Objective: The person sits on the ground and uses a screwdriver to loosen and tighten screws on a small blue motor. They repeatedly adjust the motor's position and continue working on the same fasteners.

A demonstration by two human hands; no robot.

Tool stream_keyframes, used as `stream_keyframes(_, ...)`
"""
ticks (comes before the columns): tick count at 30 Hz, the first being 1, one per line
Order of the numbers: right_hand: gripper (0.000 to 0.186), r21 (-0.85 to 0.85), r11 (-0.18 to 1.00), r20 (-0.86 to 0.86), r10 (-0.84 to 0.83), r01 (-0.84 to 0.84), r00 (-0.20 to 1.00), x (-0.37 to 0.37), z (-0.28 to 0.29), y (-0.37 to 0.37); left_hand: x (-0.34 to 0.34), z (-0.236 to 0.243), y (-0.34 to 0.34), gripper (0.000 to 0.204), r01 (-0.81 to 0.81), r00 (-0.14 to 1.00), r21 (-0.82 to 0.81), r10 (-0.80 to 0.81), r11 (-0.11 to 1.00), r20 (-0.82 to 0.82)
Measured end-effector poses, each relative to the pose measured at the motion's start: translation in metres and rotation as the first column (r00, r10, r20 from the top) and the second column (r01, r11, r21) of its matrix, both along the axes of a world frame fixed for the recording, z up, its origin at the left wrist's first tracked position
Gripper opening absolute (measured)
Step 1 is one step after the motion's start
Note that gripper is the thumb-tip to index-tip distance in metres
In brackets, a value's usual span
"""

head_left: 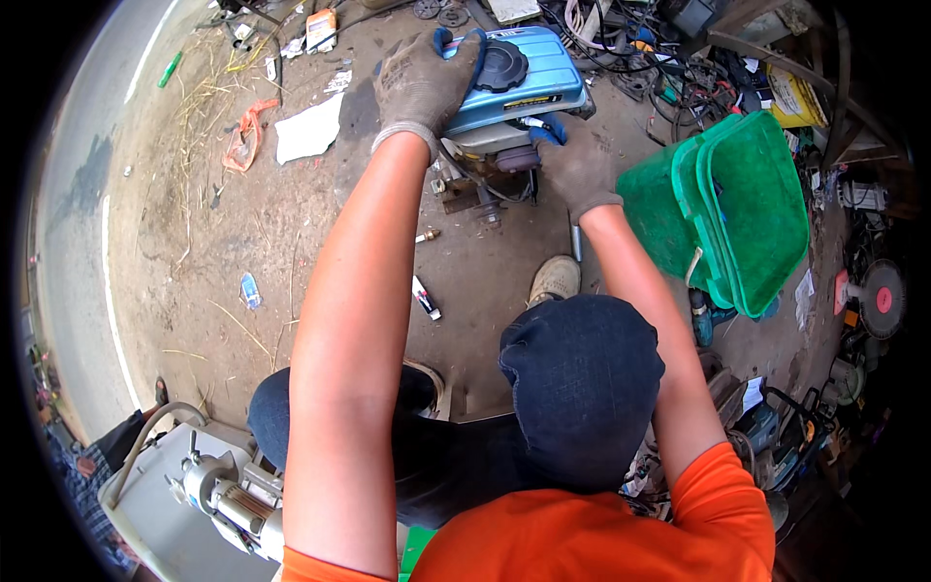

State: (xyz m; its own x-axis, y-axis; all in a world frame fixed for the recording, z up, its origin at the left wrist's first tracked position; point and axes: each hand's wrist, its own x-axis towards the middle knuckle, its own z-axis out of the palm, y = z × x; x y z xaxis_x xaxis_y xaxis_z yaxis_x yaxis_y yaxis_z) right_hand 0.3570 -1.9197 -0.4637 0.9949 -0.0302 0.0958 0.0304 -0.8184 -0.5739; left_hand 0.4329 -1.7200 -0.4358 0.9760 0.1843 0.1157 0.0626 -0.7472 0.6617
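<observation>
A small engine machine with a blue fuel tank (548,60) stands on the ground, a black round cap (497,66) on its top. My left hand (427,80), in a grey-brown glove with blue fingers, grips the tank's left side, with its fingers beside the cap. Lower down, my right hand (579,165), gloved alike, is closed at the tank's front edge. A small white-and-black piece (533,123) shows at its fingertips; its kind is unclear. Just left of that hand sits a dark purplish engine part (517,160). The right palm is hidden.
Green bins (684,209), one inside another, lean at the right. A spark plug (428,236) and a small tube (426,298) lie on the ground before me. Cables and scrap parts (640,78) crowd the far right. A grey machine (233,500) stands lower left, near a person (102,456).
</observation>
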Motion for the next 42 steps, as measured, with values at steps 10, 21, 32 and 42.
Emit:
stream_keyframes(10, 0.035, -0.279, 0.96, -0.129, -0.035, -0.003, 0.991, 0.008, 0.011, 0.007, 0.001, -0.003, 0.001, 0.067, 0.004, 1.0, -0.015, -0.004, 1.0, 0.018)
stream_keyframes(21, 0.032, -0.16, 0.987, -0.11, -0.045, 0.026, 0.993, 0.009, 0.0, 0.0, 0.0, -0.001, 0.0, 0.066, -0.004, 1.0, -0.001, 0.004, 1.0, 0.007)
stream_keyframes(32, 0.04, -0.013, 0.998, -0.198, -0.066, 0.064, 0.978, 0.006, 0.007, -0.001, 0.001, -0.002, 0.0, 0.066, 0.003, 1.0, 0.001, -0.003, 1.0, 0.011)
stream_keyframes(42, 0.049, 0.012, 0.997, -0.209, -0.076, 0.08, 0.975, 0.007, 0.007, 0.0, 0.001, -0.003, 0.001, 0.065, -0.002, 1.0, 0.005, 0.002, 1.0, 0.031)
